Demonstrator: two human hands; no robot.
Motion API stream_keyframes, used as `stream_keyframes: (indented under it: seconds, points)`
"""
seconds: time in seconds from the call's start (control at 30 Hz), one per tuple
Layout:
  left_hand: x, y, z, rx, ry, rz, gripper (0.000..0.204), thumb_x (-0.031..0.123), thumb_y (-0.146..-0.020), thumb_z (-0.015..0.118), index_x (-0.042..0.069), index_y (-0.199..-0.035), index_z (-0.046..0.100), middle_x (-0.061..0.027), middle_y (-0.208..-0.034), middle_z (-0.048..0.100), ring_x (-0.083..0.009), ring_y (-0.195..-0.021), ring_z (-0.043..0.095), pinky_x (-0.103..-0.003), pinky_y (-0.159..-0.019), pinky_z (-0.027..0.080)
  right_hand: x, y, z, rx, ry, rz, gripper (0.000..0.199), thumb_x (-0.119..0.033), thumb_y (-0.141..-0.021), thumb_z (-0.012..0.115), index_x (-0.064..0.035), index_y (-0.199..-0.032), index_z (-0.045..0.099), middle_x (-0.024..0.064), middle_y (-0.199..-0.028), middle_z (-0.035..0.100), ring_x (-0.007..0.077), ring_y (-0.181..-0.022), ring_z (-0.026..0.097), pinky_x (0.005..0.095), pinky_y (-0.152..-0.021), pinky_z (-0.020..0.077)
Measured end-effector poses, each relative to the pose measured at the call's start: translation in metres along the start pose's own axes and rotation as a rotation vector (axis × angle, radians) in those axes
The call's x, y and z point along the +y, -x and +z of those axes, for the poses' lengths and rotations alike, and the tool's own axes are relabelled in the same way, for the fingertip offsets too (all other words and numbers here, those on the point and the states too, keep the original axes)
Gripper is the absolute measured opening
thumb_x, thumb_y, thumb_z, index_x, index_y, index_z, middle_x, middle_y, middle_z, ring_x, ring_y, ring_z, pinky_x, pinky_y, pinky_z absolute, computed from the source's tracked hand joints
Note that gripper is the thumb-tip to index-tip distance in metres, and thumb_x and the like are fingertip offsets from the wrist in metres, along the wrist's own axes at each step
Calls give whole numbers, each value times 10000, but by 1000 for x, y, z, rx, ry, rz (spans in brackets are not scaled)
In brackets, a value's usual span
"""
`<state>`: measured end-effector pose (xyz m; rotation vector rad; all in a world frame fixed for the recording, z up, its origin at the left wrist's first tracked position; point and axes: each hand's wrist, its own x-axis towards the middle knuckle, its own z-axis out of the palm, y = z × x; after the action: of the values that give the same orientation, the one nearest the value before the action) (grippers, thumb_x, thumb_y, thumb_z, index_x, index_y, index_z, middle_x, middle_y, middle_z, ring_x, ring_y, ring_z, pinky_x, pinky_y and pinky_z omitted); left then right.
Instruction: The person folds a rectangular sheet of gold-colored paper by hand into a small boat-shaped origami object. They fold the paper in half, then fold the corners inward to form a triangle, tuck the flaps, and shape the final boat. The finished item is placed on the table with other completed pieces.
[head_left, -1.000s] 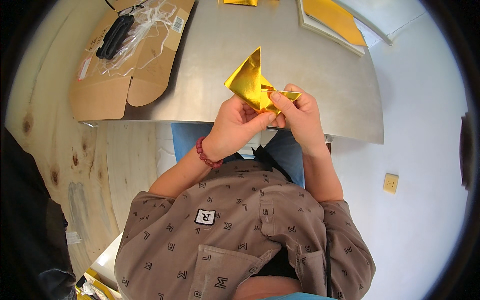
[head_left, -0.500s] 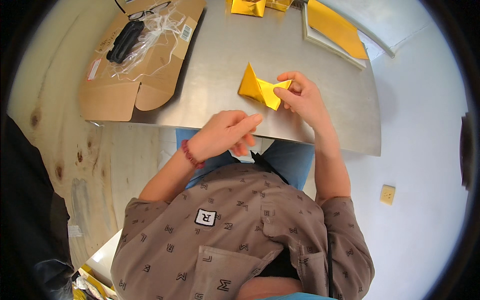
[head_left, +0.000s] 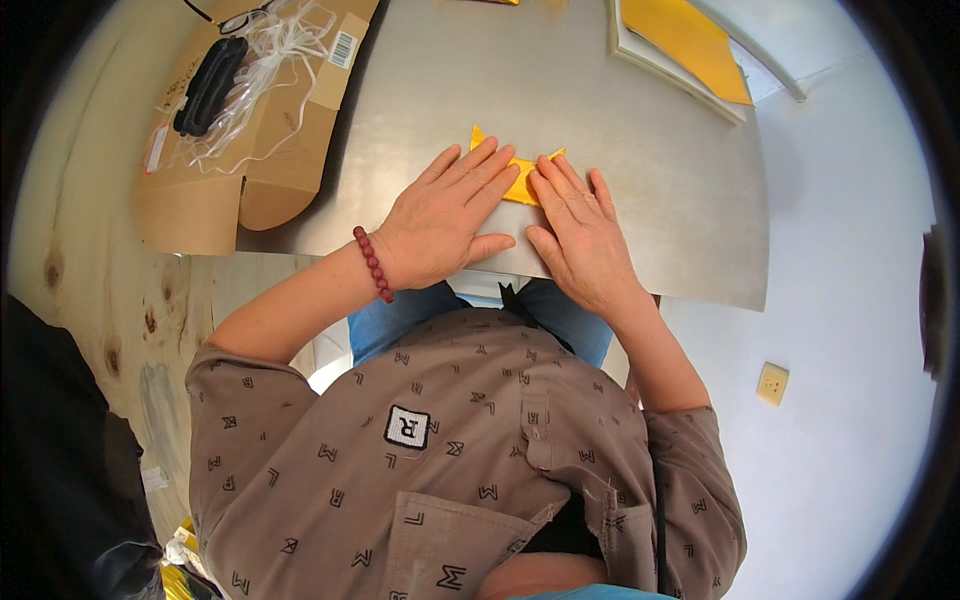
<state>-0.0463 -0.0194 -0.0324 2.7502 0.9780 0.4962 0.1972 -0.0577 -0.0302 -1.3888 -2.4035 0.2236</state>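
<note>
A folded yellow paper shape (head_left: 519, 177) was pressed flat on the grey metal table (head_left: 640, 200) by the left hand (head_left: 445, 222) and right hand (head_left: 580, 238). Both hands were spread open, nothing gripped. Some folds looked made; how many were left could not be told.

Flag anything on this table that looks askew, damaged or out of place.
Nothing looks damaged or spilled. Both hands, left hand and right hand, lie flat on the folded yellow paper. The one untidy spot is the open cardboard box, which overhangs the metal table's left edge, with loose white plastic spilling across it.
</note>
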Motion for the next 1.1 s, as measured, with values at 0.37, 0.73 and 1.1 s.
stream_keyframes:
  seconds: [0.37, 0.73, 1.1]
  points:
    - [-2, 4, -1, -76, 65, -62, 855, 498, -958, 685, 14, -1601, 395, -167, -1691, 357, -345, -1590, 292, -527, -1290, 226, 3, 5, -8, -129, 64, -45, 704, -399, -982, 685, -38, -1555, 493, 116, -1642, 454, 258, -1570, 349, 554, -1301, 165]
    - [-4, 1, -3, -75, 105, -109, 807, 475, -950, 722, 47, -1576, 447, -114, -1667, 408, -294, -1578, 319, -507, -1292, 232, 8, 2, -14, -185, 20, -41, 689, -393, -982, 683, -53, -1553, 500, 91, -1641, 455, 243, -1571, 345, 534, -1307, 157]
    - [8, -8, 6, -1, 9, -159, 772, 498, -959, 698, 51, -1550, 478, -116, -1544, 498, -317, -1521, 359, -560, -1267, 243, 4, -14, -16, -17, -111, -26, 525, -241, -940, 740, -23, -1400, 610, 138, -1428, 605, 347, -1301, 557, 479, -1125, 457]
